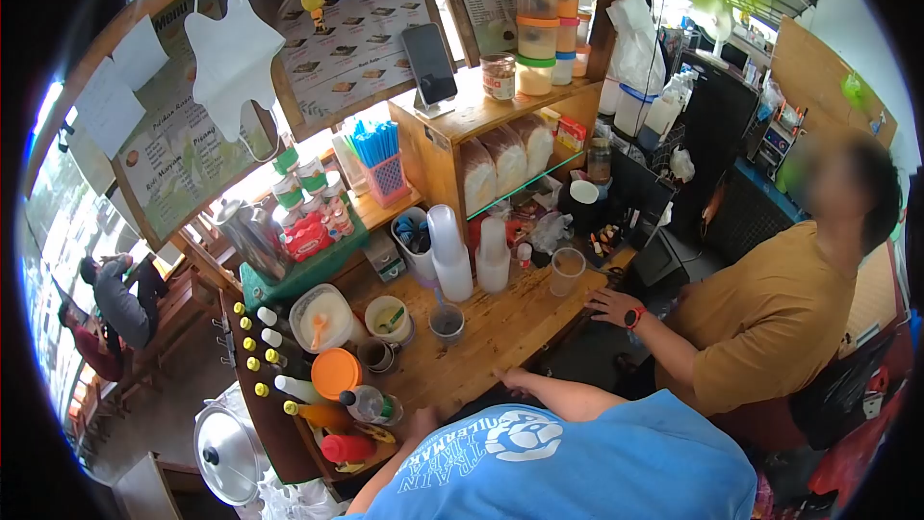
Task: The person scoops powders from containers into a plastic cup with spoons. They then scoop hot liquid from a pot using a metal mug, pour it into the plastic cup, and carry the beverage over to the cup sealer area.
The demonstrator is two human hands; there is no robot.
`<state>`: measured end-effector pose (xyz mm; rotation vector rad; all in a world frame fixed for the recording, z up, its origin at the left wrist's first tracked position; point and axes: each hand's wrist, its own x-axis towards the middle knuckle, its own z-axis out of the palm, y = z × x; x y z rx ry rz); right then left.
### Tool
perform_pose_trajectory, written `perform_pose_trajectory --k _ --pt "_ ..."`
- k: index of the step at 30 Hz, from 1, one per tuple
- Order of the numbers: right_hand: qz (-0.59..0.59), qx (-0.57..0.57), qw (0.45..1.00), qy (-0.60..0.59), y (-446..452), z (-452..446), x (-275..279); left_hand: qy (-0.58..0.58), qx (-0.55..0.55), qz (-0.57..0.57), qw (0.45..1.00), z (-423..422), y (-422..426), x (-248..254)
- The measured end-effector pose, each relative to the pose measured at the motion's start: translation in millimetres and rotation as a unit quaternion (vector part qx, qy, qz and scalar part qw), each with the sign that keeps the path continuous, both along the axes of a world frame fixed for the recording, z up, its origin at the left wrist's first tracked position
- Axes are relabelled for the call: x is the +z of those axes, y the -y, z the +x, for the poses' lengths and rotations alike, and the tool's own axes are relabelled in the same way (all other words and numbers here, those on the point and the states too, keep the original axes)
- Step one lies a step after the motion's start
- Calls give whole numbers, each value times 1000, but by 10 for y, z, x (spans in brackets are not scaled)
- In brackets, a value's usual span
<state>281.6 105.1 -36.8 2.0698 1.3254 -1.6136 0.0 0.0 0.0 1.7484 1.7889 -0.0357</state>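
Observation:
My right hand (517,381) rests at the front edge of the wooden counter (433,377), its fingers stretched out and holding nothing that I can see. My left hand (423,421) is at the same edge, farther left, close to a clear plastic bottle (373,405); its fingers are too small and partly hidden to make out. A clear cup with dark contents (447,325) stands on the counter ahead of my hands. Nearby are a dark mug (376,355), a white tub (389,320) with a green-handled utensil, and an orange lid (337,374).
A co-worker in a tan shirt (770,308) stands at the right, one hand (614,308) on the counter's end near an upright clear cup (568,272). Stacked plastic cups (449,255) stand at the back. Several yellow-capped bottles (272,338) line the left side.

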Motion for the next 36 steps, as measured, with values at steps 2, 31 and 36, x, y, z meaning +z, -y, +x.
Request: perform_pose_trajectory --k 2,31,36 --pt "0 6 1000 -7 2 7 7 21 7 12 1000 -1 12 -28" --pt "29 -18 999 -14 28 4 -9 29 31 32 999 13 73 18" --pt "25 -4 1000 -13 15 19 -80 23 16 8 1000 39 44 164"
